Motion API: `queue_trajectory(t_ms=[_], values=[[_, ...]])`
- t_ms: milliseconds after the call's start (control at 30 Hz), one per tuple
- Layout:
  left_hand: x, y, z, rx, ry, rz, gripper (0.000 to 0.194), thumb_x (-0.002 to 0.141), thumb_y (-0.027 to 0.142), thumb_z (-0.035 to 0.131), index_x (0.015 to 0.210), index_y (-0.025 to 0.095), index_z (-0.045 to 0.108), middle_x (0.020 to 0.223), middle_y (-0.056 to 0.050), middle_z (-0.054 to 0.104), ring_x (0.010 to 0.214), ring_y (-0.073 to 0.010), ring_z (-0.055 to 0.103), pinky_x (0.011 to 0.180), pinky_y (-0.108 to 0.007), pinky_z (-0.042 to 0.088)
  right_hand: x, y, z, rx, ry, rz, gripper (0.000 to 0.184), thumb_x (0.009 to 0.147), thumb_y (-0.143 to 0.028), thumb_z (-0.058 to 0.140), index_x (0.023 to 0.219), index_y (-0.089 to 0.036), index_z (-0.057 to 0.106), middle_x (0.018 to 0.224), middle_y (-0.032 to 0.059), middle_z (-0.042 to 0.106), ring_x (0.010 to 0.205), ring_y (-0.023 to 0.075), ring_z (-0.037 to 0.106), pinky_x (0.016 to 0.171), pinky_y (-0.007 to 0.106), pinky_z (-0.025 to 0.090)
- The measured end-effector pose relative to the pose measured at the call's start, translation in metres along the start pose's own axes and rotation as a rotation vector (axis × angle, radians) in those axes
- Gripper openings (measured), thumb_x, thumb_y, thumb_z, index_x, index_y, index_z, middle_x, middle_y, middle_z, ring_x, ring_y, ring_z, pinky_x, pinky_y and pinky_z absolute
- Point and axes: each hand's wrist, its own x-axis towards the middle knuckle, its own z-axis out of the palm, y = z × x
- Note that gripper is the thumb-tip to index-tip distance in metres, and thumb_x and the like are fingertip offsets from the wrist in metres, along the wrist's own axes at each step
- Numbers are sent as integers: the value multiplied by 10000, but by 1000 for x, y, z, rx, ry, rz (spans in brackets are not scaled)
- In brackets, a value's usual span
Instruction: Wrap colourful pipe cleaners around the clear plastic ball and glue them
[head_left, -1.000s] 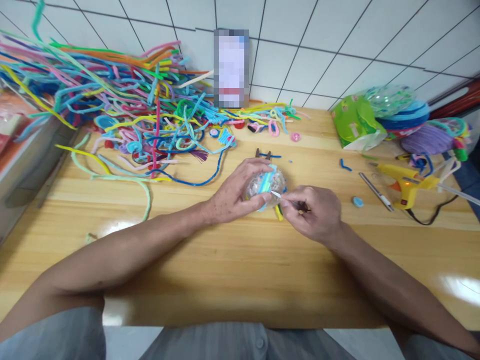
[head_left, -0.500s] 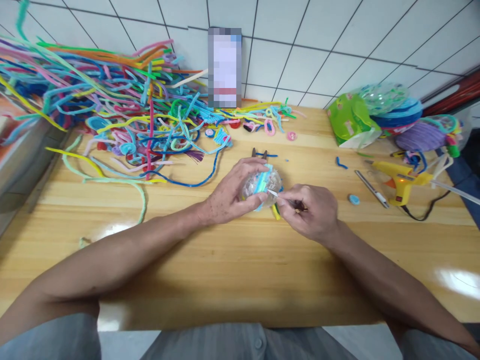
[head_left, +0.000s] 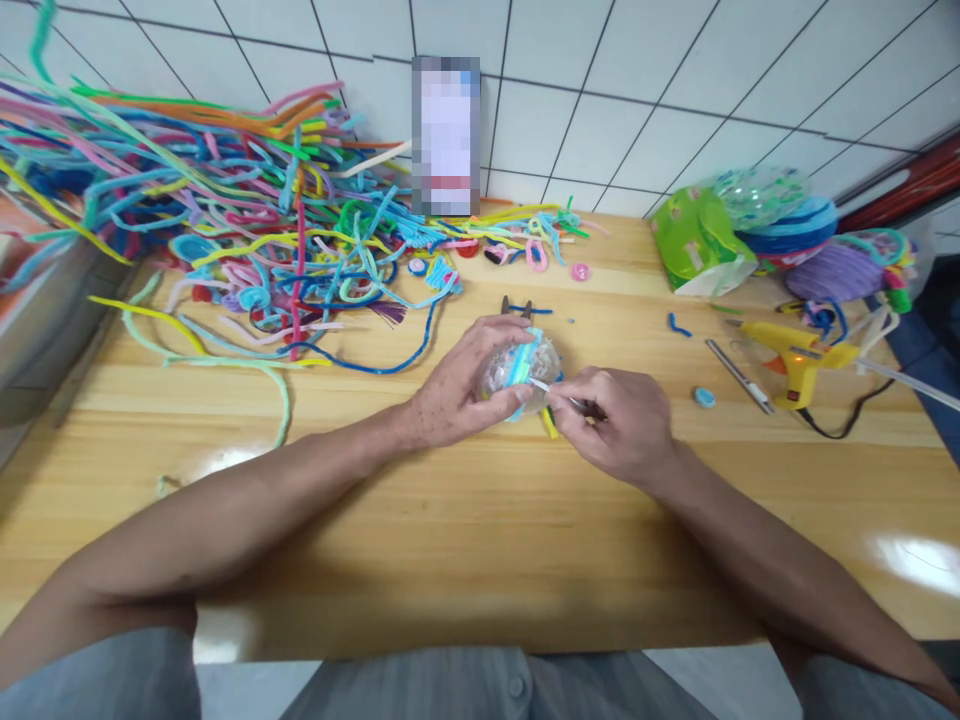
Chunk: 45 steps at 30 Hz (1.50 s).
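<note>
While left hand [head_left: 457, 388] cups a clear ball [head_left: 550, 362], right hand [head_left: 621, 415] pinching a pointed tool [head_left: 540, 387]

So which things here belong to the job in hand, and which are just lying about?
In use: clear ball in left hand; pointed tool in right hand.

Apparently lying about: glue gun, silver tool, blue disc, green packet, fuzzy stems.
</note>
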Motion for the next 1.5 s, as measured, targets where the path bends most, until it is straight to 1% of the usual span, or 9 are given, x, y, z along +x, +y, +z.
queue_trajectory(t_ms=[100,300,433,600,800,933,1133,1333,1500], values=[[0,0,0,0,5,6,505,1068,438,709,1512,259,548,1522,-177,626,1477,-316,615,1241,-546,537,1,0,1,-28,-7,-18,151,972,-140,631,909,-255,706,651,-52,717,519,117,606,553,276,410],[1,2,-1,27,-4,1,491,1075,449,700,1505,264,549,1526,-170,633,1476,-299,618,1236,-530,545,1,-3,0,-15,-9,17,164,952,-129,628,863,-257,679,622,-63,689,500,112,584,538,281,395],[1,1,-1,29,-5,5,494,1076,449,698,1509,266,547,1526,-172,632,1479,-298,617,1233,-532,548,0,-3,2,23,34,23,155,937,-110,652,890,-252,691,627,-68,686,502,106,591,535,276,390],[0,-1,0,9,-3,-1,516,1059,428,714,1524,279,547,1531,-170,633,1479,-328,617,1236,-566,538,0,0,2,1,2,13,153,950,-134,641,899,-261,708,642,-61,707,515,113,612,543,276,407],[1,0,-1,9,2,6,506,1055,409,733,1508,264,559,1513,-176,638,1474,-317,620,1233,-546,544,0,-2,0,20,32,32,138,948,-130,651,904,-257,681,622,-71,685,484,103,579,527,269,396],[0,-1,-1,1,-9,4,511,1068,434,709,1523,274,542,1531,-173,624,1484,-319,610,1240,-557,535,-1,-2,2,46,-4,34,138,942,-135,659,919,-265,699,648,-67,715,500,107,601,534,274,394],[0,-4,0,-2,-17,16,634,1016,517,748,1551,272,511,1535,-179,606,1485,-332,603,1238,-566,536,-2,-1,4,54,-2,45,157,952,-134,653,893,-275,692,631,-74,697,499,108,598,539,272,409],[0,-5,0,0,-19,23,636,997,432,784,1550,267,517,1540,-185,602,1485,-345,601,1245,-574,525,-1,0,3,37,-8,2,131,973,-156,644,926,-270,689,653,-63,736,501,108,617,539,274,416],[0,-4,-2,3,-33,13,626,1011,445,762,1557,282,502,1555,-181,593,1497,-346,593,1244,-583,525,0,0,6,53,3,-14,155,947,-109,637,927,-263,640,654,-70,720,499,109,615,542,266,421]])
